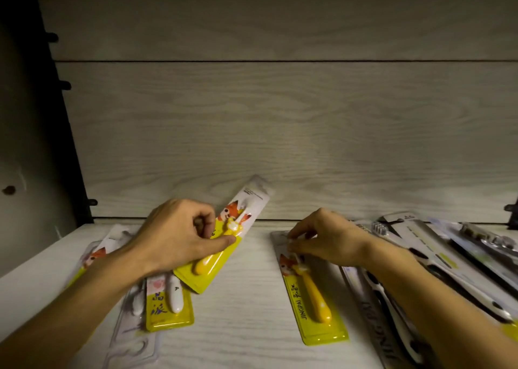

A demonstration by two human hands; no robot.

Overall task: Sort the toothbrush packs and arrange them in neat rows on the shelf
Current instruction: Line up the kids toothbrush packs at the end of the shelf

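My left hand [179, 234] grips a yellow fox toothbrush pack [241, 220] and holds it tilted above the white shelf [246, 321], its top end pointing to the back panel. My right hand [328, 241] pinches the top end of a second yellow fox pack [314, 301], which lies flat on the shelf. A yellow pack with a white brush [168, 309] lies under my left forearm. Another fox pack [98, 253] is partly hidden behind my left wrist.
Several grey, black and white toothbrush packs [448, 256] overlap at the right, under my right forearm. A clear blister pack [131, 346] lies at the front left. A wood-grain back panel [280, 130] closes the shelf; a dark upright [67, 144] stands at the left.
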